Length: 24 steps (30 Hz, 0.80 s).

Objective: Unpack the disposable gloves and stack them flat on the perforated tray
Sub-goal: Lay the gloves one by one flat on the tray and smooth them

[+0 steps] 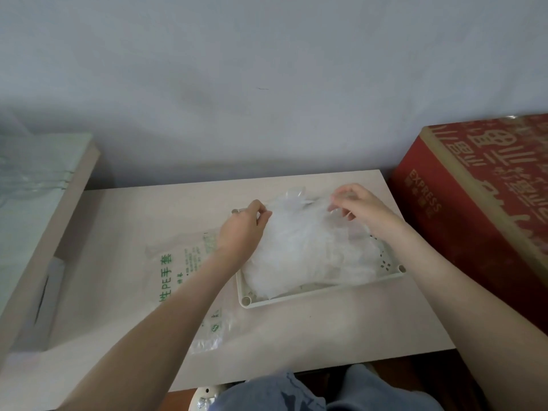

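Observation:
A pile of thin, clear disposable gloves (308, 250) lies on the cream perforated tray (296, 298) in the middle of the table. My left hand (241, 229) pinches the far left edge of the top glove. My right hand (360, 209) pinches its far right edge, and the film is stretched between both hands above the far side of the tray. The clear glove bag with green print (178, 271) lies flat on the table left of the tray, partly under my left forearm.
A big red cardboard box (480, 209) stands against the table's right side. A pale shelf unit (38, 221) with clear plastic on top is at the left. The beige table (296, 336) ends near my knees, and the grey wall is behind it.

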Motion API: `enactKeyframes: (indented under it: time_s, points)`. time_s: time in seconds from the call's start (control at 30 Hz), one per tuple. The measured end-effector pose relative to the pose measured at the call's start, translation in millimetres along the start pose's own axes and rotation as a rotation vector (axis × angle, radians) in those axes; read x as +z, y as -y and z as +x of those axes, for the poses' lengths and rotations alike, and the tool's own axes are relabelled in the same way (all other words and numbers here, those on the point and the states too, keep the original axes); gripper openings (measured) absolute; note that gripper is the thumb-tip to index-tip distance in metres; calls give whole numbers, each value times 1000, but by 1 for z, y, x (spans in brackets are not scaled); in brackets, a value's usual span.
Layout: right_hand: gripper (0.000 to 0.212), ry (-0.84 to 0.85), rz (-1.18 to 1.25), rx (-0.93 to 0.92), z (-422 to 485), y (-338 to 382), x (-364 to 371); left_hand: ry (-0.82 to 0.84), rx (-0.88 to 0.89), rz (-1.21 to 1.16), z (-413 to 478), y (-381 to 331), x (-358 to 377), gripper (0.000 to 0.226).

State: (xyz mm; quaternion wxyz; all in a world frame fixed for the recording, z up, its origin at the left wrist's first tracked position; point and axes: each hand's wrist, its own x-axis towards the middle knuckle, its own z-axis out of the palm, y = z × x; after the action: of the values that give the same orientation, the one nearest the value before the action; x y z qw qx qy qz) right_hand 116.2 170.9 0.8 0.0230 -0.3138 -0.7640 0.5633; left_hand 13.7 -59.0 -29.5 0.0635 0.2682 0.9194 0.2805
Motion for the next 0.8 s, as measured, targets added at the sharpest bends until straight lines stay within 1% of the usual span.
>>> enactKeyframes:
  time_s: [0.07, 0.2, 0.27, 0.37, 0.47, 0.57, 0.6, 0.73, 0.8]
  points:
    - [43, 107, -158, 61, -2, -3, 2, 2, 6, -11, 0, -2, 2, 26]
    - [55, 235, -300, 94, -5, -2, 3, 8, 4, 9, -1, -5, 3, 25]
    - [52, 270, -302, 87, -4, -3, 2, 13, 0, 58, -1, -7, 1, 26]
    - [42, 291, -176, 70, -6, 0, -3, 35, -1, 222, -1, -9, -2, 30]
    - [31, 256, -124, 26, -9, 4, -9, 72, 8, 330, 0, -9, -2, 34]
    - [11, 199, -88, 12, -11, 6, -16, 101, 18, 384, 0, -10, -2, 34]
    - [9, 181, -84, 2, -11, 6, -19, 106, 16, 395, 0, -11, -2, 34]
    - [11, 63, -112, -31, -11, 1, -23, 120, -12, 414, -1, -10, 1, 35]
    - [9, -16, -150, -34, -9, -4, -22, 83, -11, 409, -3, -11, 2, 38]
